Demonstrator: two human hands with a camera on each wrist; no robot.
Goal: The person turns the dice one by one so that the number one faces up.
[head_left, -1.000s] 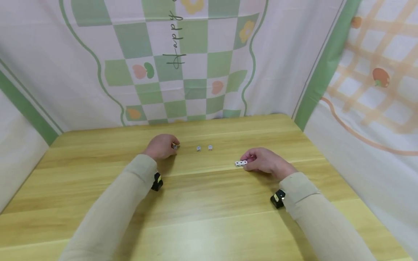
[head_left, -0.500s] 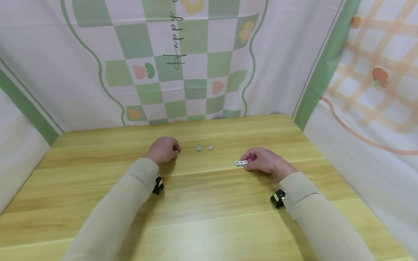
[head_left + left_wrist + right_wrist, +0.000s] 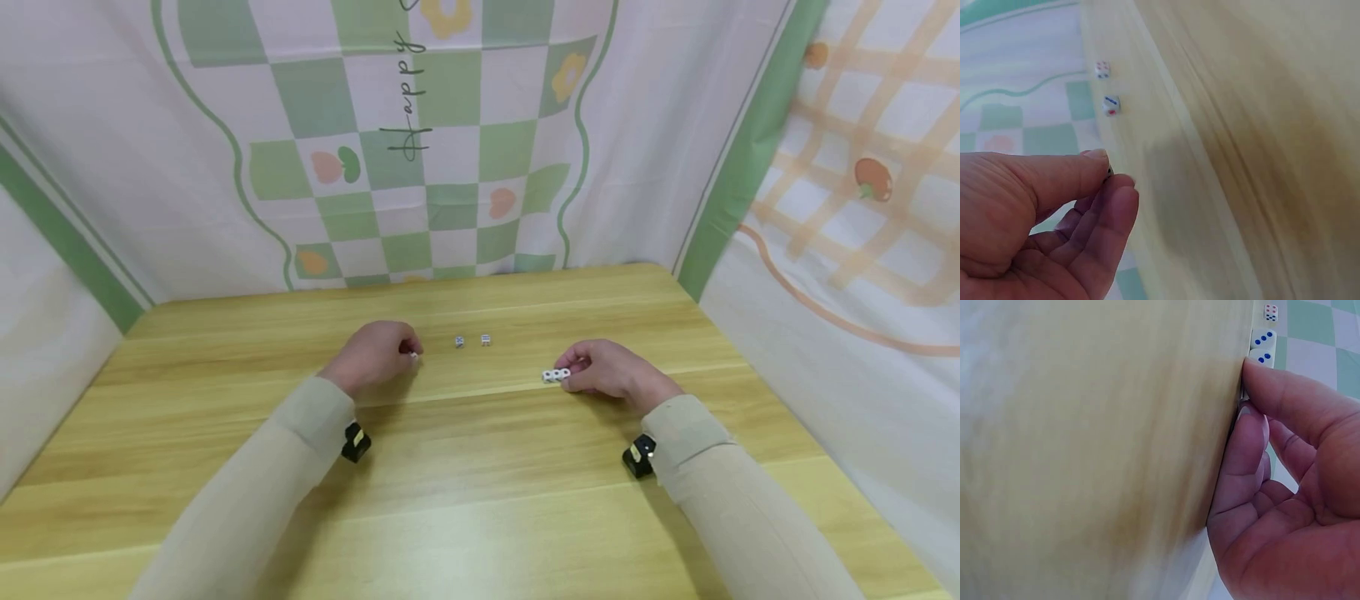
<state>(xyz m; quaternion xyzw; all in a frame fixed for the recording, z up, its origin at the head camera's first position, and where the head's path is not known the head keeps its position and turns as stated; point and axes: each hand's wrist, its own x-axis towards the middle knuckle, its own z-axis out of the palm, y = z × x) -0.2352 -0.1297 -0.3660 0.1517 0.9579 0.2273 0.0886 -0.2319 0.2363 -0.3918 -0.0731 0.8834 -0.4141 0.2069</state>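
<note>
My left hand (image 3: 372, 356) pinches a small white die (image 3: 414, 356) between thumb and fingertips; in the left wrist view only a sliver of that die (image 3: 1109, 170) shows. On the right, my right hand (image 3: 609, 372) has thumb and finger around the near end of a short row of three white dice (image 3: 556, 376) that touch side by side on the table. Blue dots mark the row's two far dice (image 3: 1263, 339) in the right wrist view. Two loose dice, one to the left (image 3: 460, 342) and another to the right (image 3: 486, 340), lie apart between the hands, farther back.
A wood-grain table (image 3: 480, 500) spreads under both arms. Behind it hangs a green-and-white checked cloth (image 3: 450, 158), and another patterned cloth (image 3: 847, 250) borders the right side. Black wrist cameras sit on the left wrist (image 3: 356, 442) and the right wrist (image 3: 639, 456).
The left hand has come slightly nearer and to the right with its die, which turned more out of sight. My right hand and the row of dice stay put.
</note>
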